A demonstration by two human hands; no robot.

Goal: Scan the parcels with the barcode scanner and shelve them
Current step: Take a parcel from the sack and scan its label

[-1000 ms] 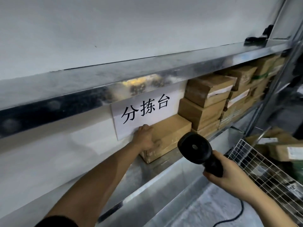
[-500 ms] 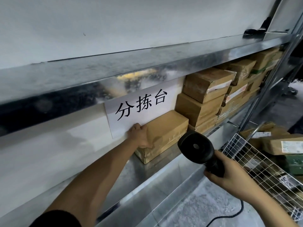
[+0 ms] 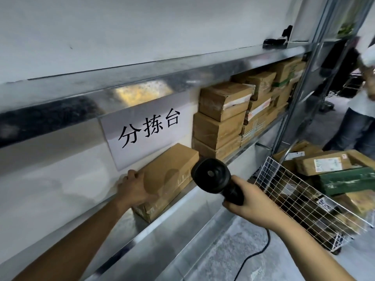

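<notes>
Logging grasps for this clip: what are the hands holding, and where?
Right hand grips the barcode scanner by its handle. Left hand holds the brown parcel at its near end.

At three o'clock I see a bystander (image 3: pixel 357 110) blurred and cut by the edge; my barcode scanner (image 3: pixel 213 176) hides the parcel's (image 3: pixel 170 175) corner.
</notes>
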